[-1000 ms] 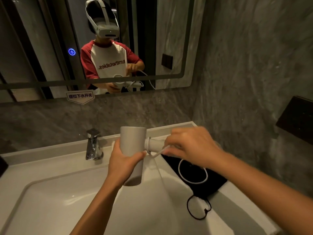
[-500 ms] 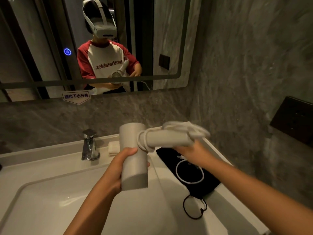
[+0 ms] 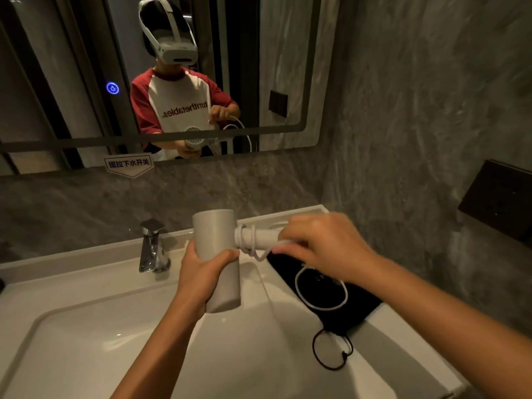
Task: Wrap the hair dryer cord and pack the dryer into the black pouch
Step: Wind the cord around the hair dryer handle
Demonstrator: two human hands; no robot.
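Hair dryer (image 3: 216,254): pale grey; barrel upright, held above the sink basin; handle stuck out sideways to the right, roughly level.
Left hand (image 3: 201,272): clasped round the lower part of the barrel, thumb across its front; dryer borne by this hand.
Right hand (image 3: 322,249): closed over the far end of the handle, fingertips pinching the white cord against it; somewhat blurred.
Cord (image 3: 250,243): several turns wound round the handle close to the barrel; one short slack bight drooping just under the handle; a further loop hanging lower, seen over the pouch.
Black pouch (image 3: 357,309): flat on the counter, right of the basin and below the right hand; apart from the dryer; mouth state cannot tell.
Drawstring (image 3: 331,352): thin black loop with a small toggle, lying on the white surface at the pouch's near end.
Counter (image 3: 403,341): white; one piece with the basin; running to the corner of the grey stone wall.
Faucet (image 3: 151,246): chrome; at the back of the basin, left of the dryer.
Mirror (image 3: 288,67): above; reflecting the person in a headset, a red-and-white shirt, dryer and cord in hands.
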